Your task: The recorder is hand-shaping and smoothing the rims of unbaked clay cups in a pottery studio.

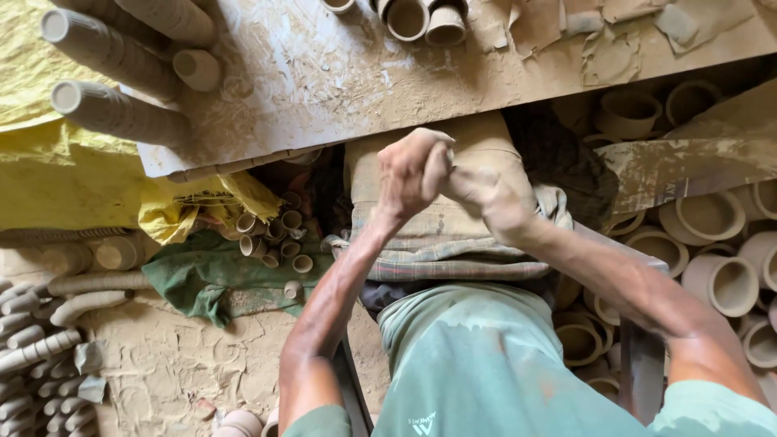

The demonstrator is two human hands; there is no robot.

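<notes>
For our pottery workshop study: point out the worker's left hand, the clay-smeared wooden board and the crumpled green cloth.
left hand (409,174), head view, on its back.
clay-smeared wooden board (324,73), head view, on a bare middle patch.
crumpled green cloth (198,271), head view, on its middle fold.

- A crumpled yellow plastic sack (48,174) is lying far out past my left hand (409,174). It is tucking under the edge of the muddy board (324,81).
- A tiny white mark (422,424) is sitting on my green shirt (486,364), low down near my tummy.
- Some faint dark print (672,190) is showing on a muddy brown strip at my right side. It is too smudged to make out.
</notes>
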